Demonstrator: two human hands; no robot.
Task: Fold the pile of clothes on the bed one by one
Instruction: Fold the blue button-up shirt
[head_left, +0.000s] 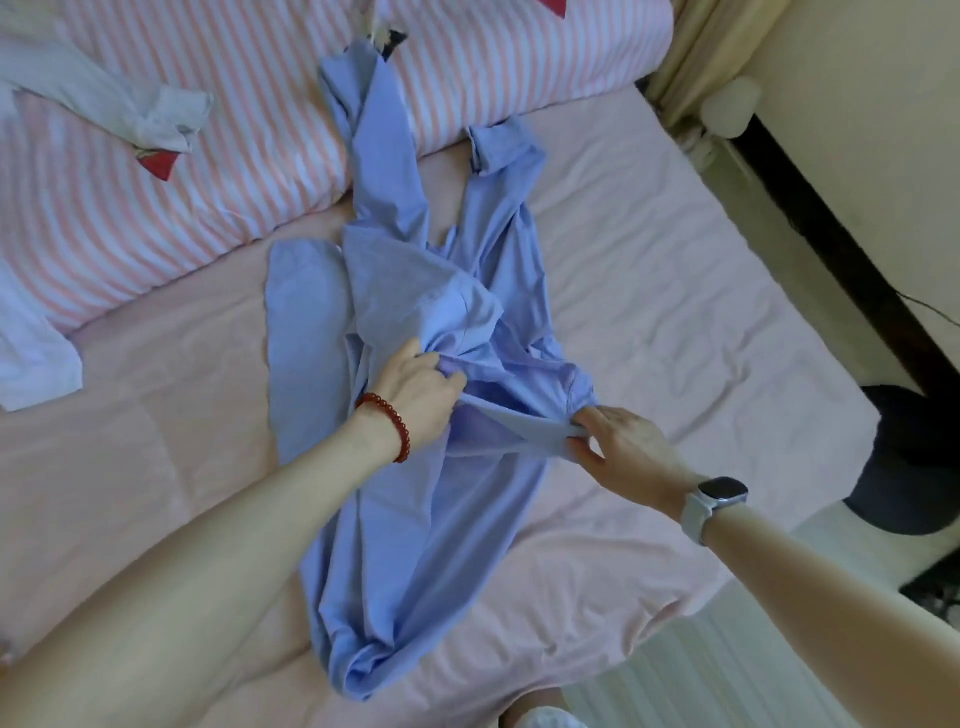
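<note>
Your left hand (421, 382) bunches the blue shirt (415, 493) mid-body; your right hand (623, 447) pinches what seems the side seam. Its length runs straight away from you.

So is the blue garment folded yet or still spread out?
Not folded. The blue garment lies rumpled and stretched out along the pink sheet, bunched where the left hand and right hand grip it.
</note>
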